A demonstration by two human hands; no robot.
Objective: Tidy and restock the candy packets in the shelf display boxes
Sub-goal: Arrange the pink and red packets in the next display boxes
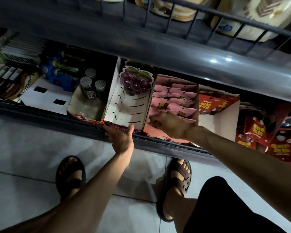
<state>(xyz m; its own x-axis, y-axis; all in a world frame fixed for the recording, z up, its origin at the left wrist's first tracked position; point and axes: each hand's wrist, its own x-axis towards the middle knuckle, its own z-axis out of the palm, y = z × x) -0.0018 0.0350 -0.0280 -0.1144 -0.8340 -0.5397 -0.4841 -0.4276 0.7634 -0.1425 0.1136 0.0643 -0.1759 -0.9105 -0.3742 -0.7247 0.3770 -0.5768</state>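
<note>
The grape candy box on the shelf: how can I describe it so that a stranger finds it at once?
Look at the lower shelf, near its middle, just left of the box of pink packets. The grape candy box is white inside and almost bare, with one grape-shaped packet at its back; the left hand touches its front edge.

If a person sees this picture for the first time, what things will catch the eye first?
First the purple grape-shaped packet, alone at the back of a nearly empty white display box in the middle of the shelf. Next, the box of pink packets right of it, where the right hand rests on the front packets, while the left hand touches the white box's front edge.
</note>
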